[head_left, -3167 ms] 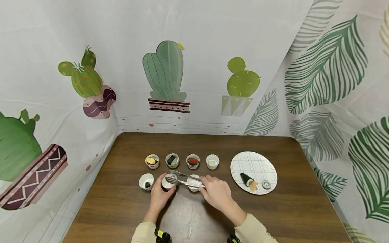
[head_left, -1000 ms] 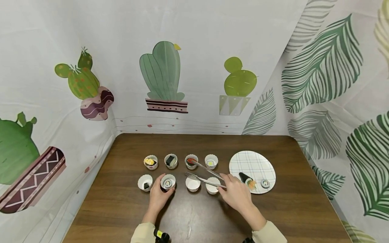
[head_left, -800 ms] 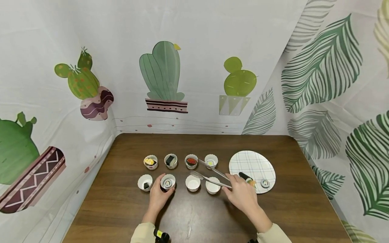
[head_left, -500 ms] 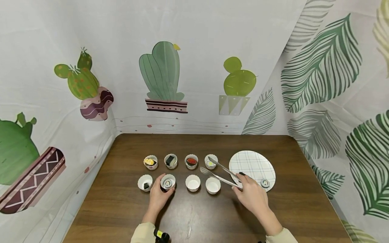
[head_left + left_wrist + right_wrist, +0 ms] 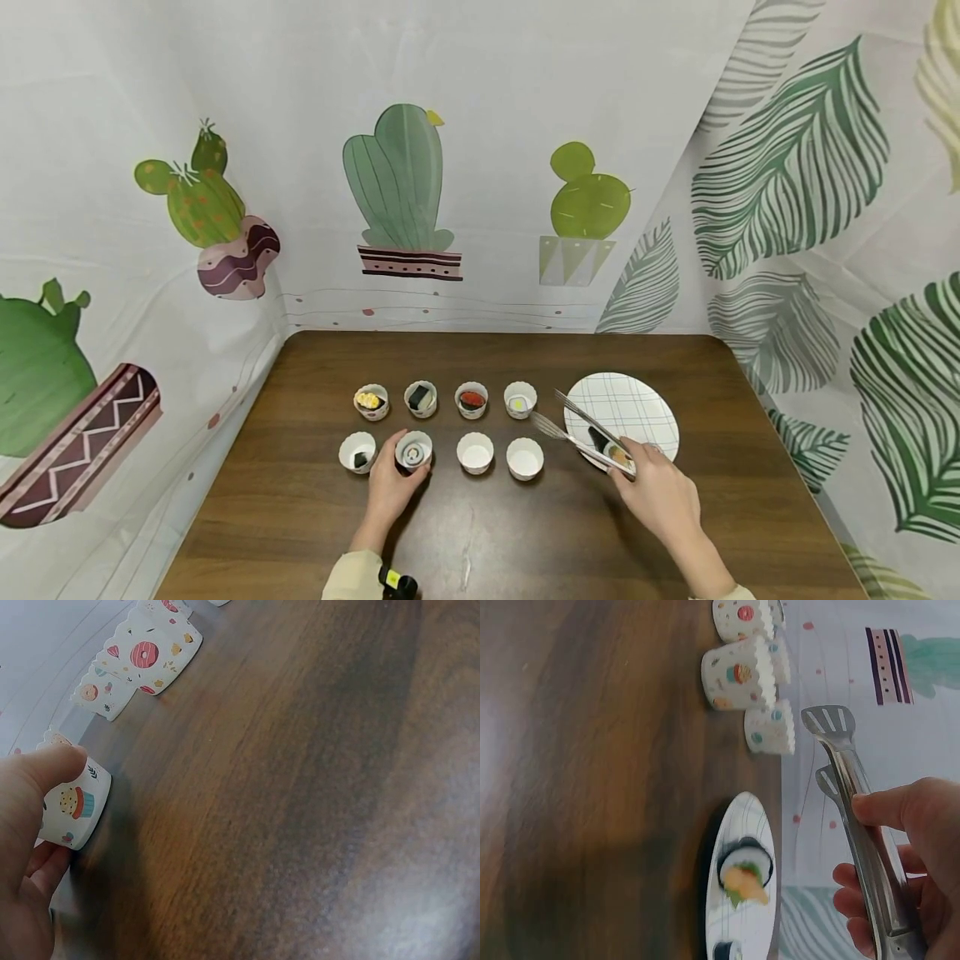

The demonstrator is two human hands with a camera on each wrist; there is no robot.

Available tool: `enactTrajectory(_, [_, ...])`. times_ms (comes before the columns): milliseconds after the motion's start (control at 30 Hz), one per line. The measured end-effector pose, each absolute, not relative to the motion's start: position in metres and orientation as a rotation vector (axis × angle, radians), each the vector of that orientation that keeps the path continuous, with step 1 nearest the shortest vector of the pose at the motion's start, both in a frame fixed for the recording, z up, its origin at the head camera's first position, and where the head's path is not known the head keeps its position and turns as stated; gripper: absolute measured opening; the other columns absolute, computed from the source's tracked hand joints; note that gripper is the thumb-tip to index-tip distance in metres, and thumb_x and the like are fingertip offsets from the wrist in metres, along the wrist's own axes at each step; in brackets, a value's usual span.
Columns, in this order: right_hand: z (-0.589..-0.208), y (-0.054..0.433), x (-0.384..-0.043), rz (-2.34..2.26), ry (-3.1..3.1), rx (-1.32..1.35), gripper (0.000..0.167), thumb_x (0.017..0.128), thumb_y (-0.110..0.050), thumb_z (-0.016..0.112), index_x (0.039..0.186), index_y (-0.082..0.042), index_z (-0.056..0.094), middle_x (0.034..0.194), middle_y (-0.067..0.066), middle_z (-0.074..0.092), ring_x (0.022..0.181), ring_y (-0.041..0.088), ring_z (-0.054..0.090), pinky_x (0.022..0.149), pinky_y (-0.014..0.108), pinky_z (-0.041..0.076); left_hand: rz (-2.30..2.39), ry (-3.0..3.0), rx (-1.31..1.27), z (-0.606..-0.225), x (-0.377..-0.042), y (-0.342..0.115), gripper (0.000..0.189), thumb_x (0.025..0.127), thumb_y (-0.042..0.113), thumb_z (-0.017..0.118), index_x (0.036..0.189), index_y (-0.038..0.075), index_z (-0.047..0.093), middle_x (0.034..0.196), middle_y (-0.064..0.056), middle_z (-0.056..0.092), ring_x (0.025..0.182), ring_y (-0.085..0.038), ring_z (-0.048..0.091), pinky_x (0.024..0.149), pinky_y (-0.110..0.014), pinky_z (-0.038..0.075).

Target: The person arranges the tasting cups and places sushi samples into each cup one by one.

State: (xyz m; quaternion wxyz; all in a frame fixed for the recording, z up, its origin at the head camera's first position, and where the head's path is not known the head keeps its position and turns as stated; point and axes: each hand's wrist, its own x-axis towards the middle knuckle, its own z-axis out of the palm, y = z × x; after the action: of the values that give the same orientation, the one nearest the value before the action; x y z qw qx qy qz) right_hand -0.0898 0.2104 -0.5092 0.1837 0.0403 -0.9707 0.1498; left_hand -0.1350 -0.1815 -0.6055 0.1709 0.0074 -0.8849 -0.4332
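In the head view my left hand [image 5: 393,485] grips a scalloped paper cup [image 5: 76,806] by its sides, thumb and fingers around it. A round sushi roll [image 5: 412,453] lies inside that cup. My right hand [image 5: 663,496] holds metal tongs [image 5: 596,450], arms spread and nothing between the tips. They hover over the left part of a white checked plate [image 5: 630,400]. Beneath them on the plate lies a cone-shaped hand roll [image 5: 744,871], partly covered in the head view. Another round roll [image 5: 726,951] shows on the plate in the right wrist view; my right hand hides it from the head camera.
The back row of cups holds yellow-topped sushi [image 5: 368,401], black-banded sushi [image 5: 419,397], red-topped sushi [image 5: 472,400] and a small yellow-green piece [image 5: 517,404]. In front, a cup [image 5: 347,454] contains a small dark piece; two white cups [image 5: 475,454] stand right of the held one.
The round roll was let go into the held cup. My right hand then carried the open tongs rightward, from above the cups to over the plate. My left hand stayed on its cup.
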Motion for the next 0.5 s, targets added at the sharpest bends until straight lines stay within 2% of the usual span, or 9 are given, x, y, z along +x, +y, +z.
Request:
enactTrajectory(200, [-0.513,0.227,-0.081,0.44,-2.775,0.035,0.048,0.07,-0.03,0.075,0.111,-0.007,0.063,0.102,0.015,0.066,0.081,0.037,0.063,0.051,0.051,0.045,-1.22,-2.506,0.026,-0.608,-0.135,-0.182,0.069,0.06,0.009,0.082,0.122,0.004,0.053,0.115,-0.016,0.061,0.103,-0.031,0.058,0.087,-0.046,0.043])
enactTrajectory(500, [-0.522,0.251,-0.067,0.463,-2.699,-0.015,0.046,0.067,-0.025,0.076,0.106,-0.004,0.063,0.087,0.017,0.065,0.069,0.04,0.061,0.049,0.052,0.043,-1.21,-2.483,-0.003,-0.608,-0.135,-0.181,0.069,0.059,0.008,0.082,0.122,0.004,0.053,0.113,-0.016,0.061,0.102,-0.031,0.058,0.085,-0.047,0.043])
